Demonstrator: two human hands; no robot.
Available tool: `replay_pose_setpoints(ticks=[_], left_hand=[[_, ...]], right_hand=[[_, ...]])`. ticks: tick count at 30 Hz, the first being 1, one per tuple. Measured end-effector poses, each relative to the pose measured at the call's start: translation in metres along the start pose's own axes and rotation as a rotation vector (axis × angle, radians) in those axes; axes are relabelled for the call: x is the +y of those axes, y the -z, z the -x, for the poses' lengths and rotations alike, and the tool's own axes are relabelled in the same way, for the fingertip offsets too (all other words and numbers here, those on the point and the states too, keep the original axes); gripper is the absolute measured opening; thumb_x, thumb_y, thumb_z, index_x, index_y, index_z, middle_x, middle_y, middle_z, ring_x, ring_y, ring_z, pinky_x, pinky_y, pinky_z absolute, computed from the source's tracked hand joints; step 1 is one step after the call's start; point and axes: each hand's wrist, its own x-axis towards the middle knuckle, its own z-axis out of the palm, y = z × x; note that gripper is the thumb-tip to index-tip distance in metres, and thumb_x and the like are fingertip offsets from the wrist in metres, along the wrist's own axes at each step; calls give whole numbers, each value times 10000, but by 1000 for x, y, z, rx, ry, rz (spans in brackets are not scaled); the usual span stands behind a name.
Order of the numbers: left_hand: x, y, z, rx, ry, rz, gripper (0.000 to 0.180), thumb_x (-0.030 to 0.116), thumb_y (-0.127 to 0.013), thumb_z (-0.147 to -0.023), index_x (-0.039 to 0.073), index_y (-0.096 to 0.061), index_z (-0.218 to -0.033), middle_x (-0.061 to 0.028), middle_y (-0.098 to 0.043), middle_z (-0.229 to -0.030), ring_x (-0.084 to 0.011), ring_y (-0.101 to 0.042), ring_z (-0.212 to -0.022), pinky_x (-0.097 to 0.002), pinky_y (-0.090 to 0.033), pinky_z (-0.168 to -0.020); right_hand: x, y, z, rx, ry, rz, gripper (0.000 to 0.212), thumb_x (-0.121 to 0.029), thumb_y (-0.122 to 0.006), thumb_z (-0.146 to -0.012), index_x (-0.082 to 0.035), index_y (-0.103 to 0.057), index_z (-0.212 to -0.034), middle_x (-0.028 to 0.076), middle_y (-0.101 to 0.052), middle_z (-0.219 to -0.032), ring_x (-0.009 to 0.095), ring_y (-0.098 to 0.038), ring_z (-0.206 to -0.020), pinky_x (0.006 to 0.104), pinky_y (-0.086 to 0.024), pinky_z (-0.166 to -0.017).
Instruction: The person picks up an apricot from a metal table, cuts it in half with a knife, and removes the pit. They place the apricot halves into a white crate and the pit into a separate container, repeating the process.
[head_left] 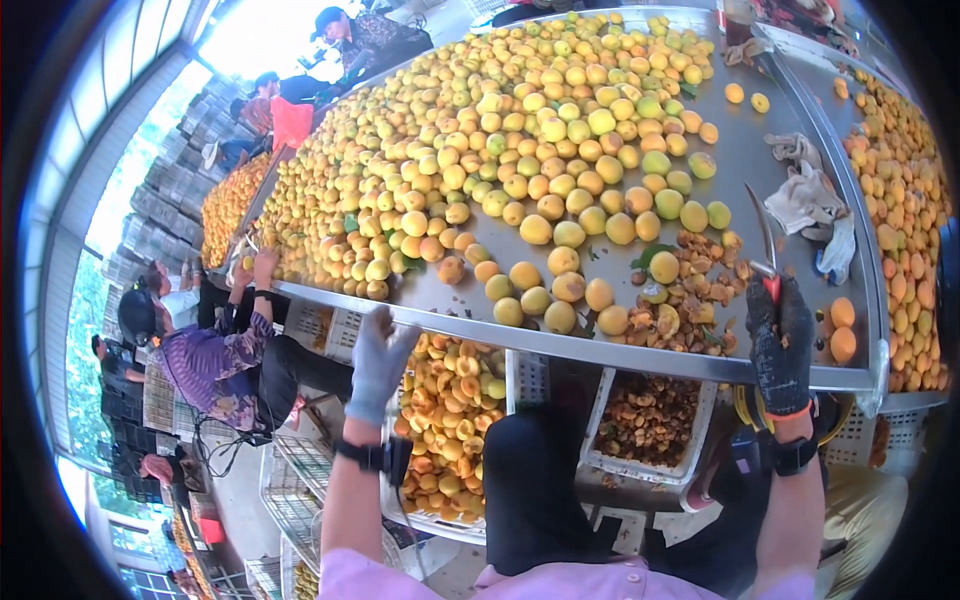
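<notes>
Grey-gloved left hand [380, 360] rests with loose, spread fingers on the rim of the steel sorting table [760, 150], holding nothing. The black-gloved right hand [780, 345] grips a red-handled curved knife [764, 240] upright beside brown apricot pits [690, 300].

Yellow and orange apricots [520, 150] cover the grey steel tabletop [750, 150]; left hand [380, 365] wears grey, right hand [780, 345] black with orange cuff, red-handled knife [765, 245].

bright windows [70, 230] at left, stacked crates [160, 210], steel table [745, 150]
</notes>
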Motion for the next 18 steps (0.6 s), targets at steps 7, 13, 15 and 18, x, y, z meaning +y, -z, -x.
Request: replay_pose_setpoints(ticks=[7, 13, 15, 18], left_hand=[[18, -49, -145, 109, -18, -340, 734, 484, -595, -790, -19, -376, -1278, -255, -490, -1212, -394, -519, -1076, -438, -415, -912], [-9, -72, -196, -125, 79, -528, 637, 439, -593, -811, 5, -419, -1244, -263, -553, -1136, -376, -553, -1043, -427, -430, -882], [-7, -73, -196, -177, 118, -508, 571, 391, -608, -814, 13, -447, -1211, -246, -576, -1104, -360, -578, -1003, -417, -446, -862], [-3, -80, -162, -337, -206, -664, 554, 234, -639, -756, 42, -439, -1236, -214, -555, -1161, -339, -535, -1085, -398, -440, -891]], right_hand=[[-1, -13, 2, 80, 194, 328, 233, -134, -672, -788, -24, -535, -940, 158, -576, -739, 313, -561, -661, 370, -437, -602], [1, -15, 1, -47, 171, 484, 180, -92, -644, -789, -29, -517, -899, 160, -541, -670, 353, -540, -611, 388, -415, -552], [-3, -18, -3, -72, 118, 452, 173, -87, -640, -788, -25, -521, -897, 160, -541, -675, 347, -543, -612, 388, -421, -559], [-13, -24, -7, -142, 105, 277, 177, -87, -643, -780, -20, -545, -912, 163, -560, -675, 340, -564, -604, 370, -442, -550]])
